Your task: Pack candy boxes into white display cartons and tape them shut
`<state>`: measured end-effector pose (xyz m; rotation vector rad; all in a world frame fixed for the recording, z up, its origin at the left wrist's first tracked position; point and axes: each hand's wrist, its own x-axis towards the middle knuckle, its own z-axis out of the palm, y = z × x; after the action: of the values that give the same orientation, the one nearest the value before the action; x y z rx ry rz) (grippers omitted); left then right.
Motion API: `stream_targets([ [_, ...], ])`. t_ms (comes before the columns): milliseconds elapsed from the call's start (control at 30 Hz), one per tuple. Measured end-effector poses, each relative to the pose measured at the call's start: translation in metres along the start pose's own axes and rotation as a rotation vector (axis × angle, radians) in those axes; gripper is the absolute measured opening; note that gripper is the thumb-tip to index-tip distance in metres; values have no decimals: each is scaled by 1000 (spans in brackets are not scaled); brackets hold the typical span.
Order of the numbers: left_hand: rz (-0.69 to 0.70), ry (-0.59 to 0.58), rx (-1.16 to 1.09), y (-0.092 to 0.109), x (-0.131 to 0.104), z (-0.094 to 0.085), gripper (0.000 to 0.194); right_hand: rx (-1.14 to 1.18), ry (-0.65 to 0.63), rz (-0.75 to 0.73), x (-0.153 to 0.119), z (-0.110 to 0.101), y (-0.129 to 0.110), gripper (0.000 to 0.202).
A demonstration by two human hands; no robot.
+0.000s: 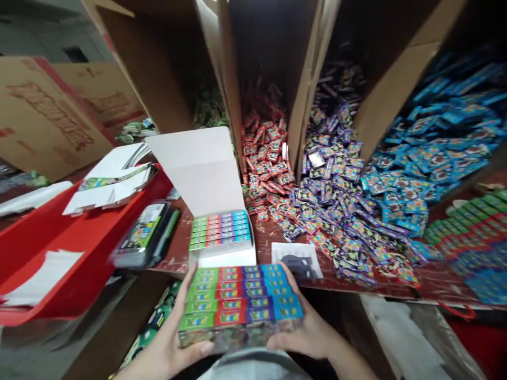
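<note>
A block of small packets (241,298) in green, red, purple and blue columns is held low in the centre. My left hand (176,335) grips its left side, thumb along the near edge. On its right side my right hand (303,330) is wrapped, thumb also at the near edge. Just beyond the block stands a white box (204,182) with its lid raised. Rows of the same coloured packets (219,229) fill its back part, and a white front flap shows near the block.
Cardboard bins spill red packets (267,169), purple packets (336,195) and blue packets (412,174) onto the table (263,235). A red tray (91,237) with white cards is left. Stacked packets (475,243) stand right. A dark flat object (299,266) lies on paper.
</note>
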<state>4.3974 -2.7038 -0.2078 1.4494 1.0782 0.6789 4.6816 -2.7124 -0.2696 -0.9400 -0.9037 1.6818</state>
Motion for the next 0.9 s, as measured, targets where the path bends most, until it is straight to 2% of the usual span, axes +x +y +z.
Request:
stream_targets([
  [67, 49, 138, 90, -16, 3, -28, 115, -71, -207, 21, 33, 21, -17, 129],
  [100, 70, 176, 128, -23, 8, -38, 115, -124, -260, 13, 50, 28, -23, 126],
  [167, 123, 217, 233, -39, 23, -51, 110, -298, -211, -86, 78, 36, -26, 112],
  [233, 200, 256, 371, -53, 37, -56, 100, -542, -84, -244, 91, 36, -18, 92],
  [300, 270, 295, 478, -64, 46, -58, 89, -755, 3, -356, 91, 32, -6, 70],
  [433, 342, 270, 616, -74, 41, -60, 74, -888, -9, -377, 71, 25, 1, 28],
  [567, 467, 244, 858, -70, 32, -60, 63, -749, 40, -276, 52, 18, -25, 14],
  [633, 493, 243, 982, -64, 35, -56, 49, -601, 164, -153, 47, 8, -41, 15],
  [700, 443, 235, 1093, -55, 46, -50, 47, -392, 327, -7, 44, -4, -52, 28],
  [800, 304, 208, 1211, -40, 68, -41, 73, -31, 517, 46, 46, -18, -54, 37],
  [900, 198, 140, 1245, -26, 84, -38, 94, 194, 556, -25, 58, -17, -43, 33],
])
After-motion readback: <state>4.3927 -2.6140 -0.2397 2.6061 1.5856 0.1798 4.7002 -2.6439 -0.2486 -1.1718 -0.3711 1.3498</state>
